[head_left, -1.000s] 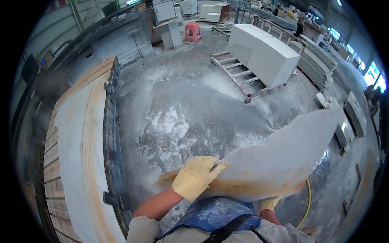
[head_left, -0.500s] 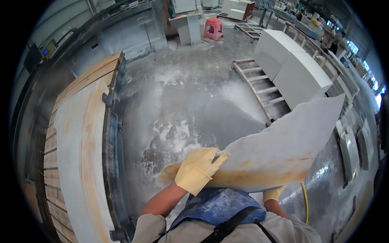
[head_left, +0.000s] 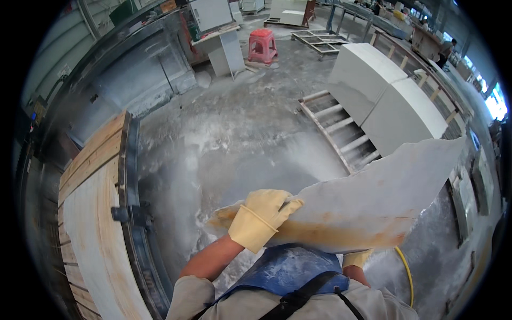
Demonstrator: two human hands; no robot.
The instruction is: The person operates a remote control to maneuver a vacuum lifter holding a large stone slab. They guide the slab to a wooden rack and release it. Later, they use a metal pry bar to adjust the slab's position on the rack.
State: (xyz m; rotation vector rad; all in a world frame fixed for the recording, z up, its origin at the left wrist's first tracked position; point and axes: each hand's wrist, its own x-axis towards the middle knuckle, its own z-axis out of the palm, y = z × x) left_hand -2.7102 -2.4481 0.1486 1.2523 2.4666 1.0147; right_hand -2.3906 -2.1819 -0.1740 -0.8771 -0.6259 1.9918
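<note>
Across my front I carry a stone slab (head_left: pixel 368 197), pale grey-white, with a rough broken far edge and rust-brown stains along its near side. My left hand (head_left: pixel 261 217), in a cream rubber glove, is closed over the slab's upper edge near its narrow left end. Low on the right, my right hand (head_left: pixel 356 258) in a matching glove is at the slab's near edge; its fingers are hidden behind the stone. A blue apron (head_left: pixel 293 266) lies right behind the slab.
On the left, a wood-topped bench (head_left: pixel 101 141) with a metal rail bears another stained slab (head_left: pixel 96 224). White stone blocks (head_left: pixel 368 80) stand on a slatted rack (head_left: pixel 333 120) at the right. Farther off is a red stool (head_left: pixel 262 47). A yellow hose (head_left: pixel 408 274) lies on the wet floor.
The view has shifted: the bench sits farther left and lower, and the stool farther left. My hands keep their hold on the slab, nearly unmoved against my body.
</note>
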